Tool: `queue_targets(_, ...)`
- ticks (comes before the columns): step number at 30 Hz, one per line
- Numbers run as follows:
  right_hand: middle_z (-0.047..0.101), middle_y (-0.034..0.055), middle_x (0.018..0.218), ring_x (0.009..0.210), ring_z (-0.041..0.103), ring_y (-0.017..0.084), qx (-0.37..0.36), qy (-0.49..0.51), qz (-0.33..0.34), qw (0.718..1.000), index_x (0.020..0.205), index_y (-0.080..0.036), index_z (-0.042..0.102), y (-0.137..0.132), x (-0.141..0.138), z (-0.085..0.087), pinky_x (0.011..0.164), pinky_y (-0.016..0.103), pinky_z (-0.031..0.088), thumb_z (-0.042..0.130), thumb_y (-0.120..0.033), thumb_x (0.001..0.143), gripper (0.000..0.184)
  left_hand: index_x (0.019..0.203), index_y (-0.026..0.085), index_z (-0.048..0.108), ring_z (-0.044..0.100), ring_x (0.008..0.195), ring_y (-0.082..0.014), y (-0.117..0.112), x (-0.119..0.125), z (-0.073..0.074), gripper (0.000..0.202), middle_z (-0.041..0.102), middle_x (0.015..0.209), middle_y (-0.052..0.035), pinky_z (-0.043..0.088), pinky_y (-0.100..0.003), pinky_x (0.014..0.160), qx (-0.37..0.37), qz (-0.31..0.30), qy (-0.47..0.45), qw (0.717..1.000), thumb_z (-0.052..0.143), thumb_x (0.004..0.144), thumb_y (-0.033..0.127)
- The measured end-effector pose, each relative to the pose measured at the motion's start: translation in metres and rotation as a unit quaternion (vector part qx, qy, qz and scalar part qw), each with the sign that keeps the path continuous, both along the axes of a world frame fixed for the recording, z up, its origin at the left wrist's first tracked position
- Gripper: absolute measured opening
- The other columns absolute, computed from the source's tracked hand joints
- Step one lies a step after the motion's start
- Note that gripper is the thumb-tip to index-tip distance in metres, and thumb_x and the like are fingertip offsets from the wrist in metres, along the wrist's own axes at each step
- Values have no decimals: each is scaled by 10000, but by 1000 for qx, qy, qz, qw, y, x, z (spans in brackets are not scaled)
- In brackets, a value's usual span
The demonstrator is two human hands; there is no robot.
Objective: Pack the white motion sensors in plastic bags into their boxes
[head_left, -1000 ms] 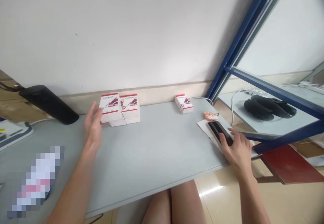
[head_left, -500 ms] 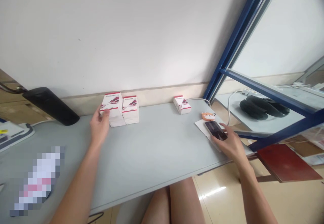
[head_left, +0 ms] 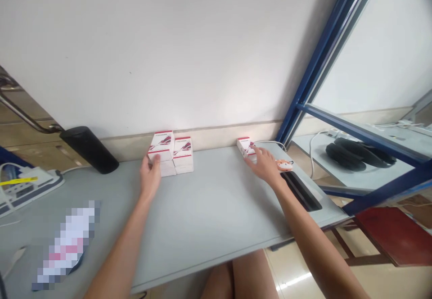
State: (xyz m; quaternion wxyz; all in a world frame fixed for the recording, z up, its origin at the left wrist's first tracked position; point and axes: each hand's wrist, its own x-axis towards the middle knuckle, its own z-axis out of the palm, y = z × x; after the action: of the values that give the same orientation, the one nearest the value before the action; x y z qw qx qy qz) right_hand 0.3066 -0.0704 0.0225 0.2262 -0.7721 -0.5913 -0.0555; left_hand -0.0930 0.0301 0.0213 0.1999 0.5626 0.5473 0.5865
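My left hand (head_left: 150, 176) is closed around the left side of a stacked white small carton (head_left: 162, 146) with a red edge and a dark pink pattern, thumb on its front. A matching carton (head_left: 182, 148) stands right beside it, slightly lower. My right hand (head_left: 265, 164), fingers apart, is at the right side of a single carton (head_left: 243, 146) near the wall; whether it touches is unclear. Behind my right wrist lies an orange and white animal-shaped item (head_left: 285, 165). A flat dark glossy rectangle, like a phone (head_left: 305, 193), is partly covered by my right forearm.
A black cylinder (head_left: 89, 150) leans at the back left. A power strip (head_left: 30, 186) with cords and a blurred pale item (head_left: 67, 245) lie on the left of the grey table (head_left: 209, 218). A blue metal frame (head_left: 310, 65) and red stool (head_left: 391, 236) are right.
My right hand has let go of the phone and moved left to the single carton. The white sheet-like patch near the phone no longer shows. My left hand stays at the stacked cartons.
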Motion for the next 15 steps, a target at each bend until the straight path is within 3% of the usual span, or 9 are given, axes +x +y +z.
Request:
queue_targets(2, 592, 259, 1387, 1303, 547, 408, -13, -13, -37, 999, 1529, -139, 488, 34, -10, 2, 1089, 500, 406, 605, -460, 978, 649, 1515, 183, 492, 646, 1022, -240, -14, 9, 0, 693, 518, 1500, -191, 526, -461, 1024, 85, 126, 41, 988, 681, 902, 444)
queue_targets(4, 622, 278, 1312, 1249, 584, 410, -15, -2, -67, 998, 1488, -102, 528, 54, -15, -2, 1053, 501, 432, 593, -381, 982, 581, 1413, 143, 567, 612, 1061, -247, -29, 21, 0, 575, 518, 1423, -203, 517, -445, 1006, 162, 152, 97, 970, 675, 874, 310)
queue_targets(6, 640, 269, 1284, 1212, 609, 390, 10, 32, -64, 997, 1445, -111, 569, 61, -20, -9, 1038, 496, 452, 597, -344, 970, 530, 1227, 161, 656, 614, 1008, -231, -41, 35, -2, 345, 615, 1197, -141, 529, -398, 937, 193, 60, 136, 970, 631, 899, 264)
queue_targets(8, 662, 230, 1289, 1166, 640, 345, 53, 119, -4, 992, 1416, -147, 589, 58, -29, -15, 1029, 473, 484, 633, -387, 945, 531, 1115, 209, 681, 621, 880, -184, -50, 50, -9, 199, 661, 1021, -69, 531, -341, 858, 140, -103, 150, 973, 565, 962, 265)
queue_targets(11, 700, 154, 1308, 1078, 692, 273, 106, 310, 151, 933, 1374, -192, 594, 44, -56, -18, 980, 419, 551, 635, -504, 944, 533, 1396, 250, 560, 656, 840, -150, -59, 72, -25, 448, 696, 1136, -67, 537, -296, 769, -40, -266, 87, 959, 624, 971, 377)
queue_targets(13, 697, 124, 1347, 1144, 690, 256, 123, 375, 254, 883, 1352, -216, 602, 31, -79, -15, 1016, 406, 547, 547, -524, 1006, 467, 1529, 251, 432, 694, 954, -175, -61, 82, -33, 690, 683, 1303, -122, 556, -320, 828, -102, -297, 11, 949, 701, 926, 453)
queue_targets(15, 709, 112, 1338, 1192, 680, 260, 121, 382, 323, 857, 1356, -226, 603, 18, -100, -12, 1036, 417, 542, 462, -510, 1051, 440, 1572, 244, 370, 691, 1130, -234, -62, 85, -34, 835, 642, 1417, -161, 566, -365, 915, -117, -328, -53, 936, 753, 883, 520)
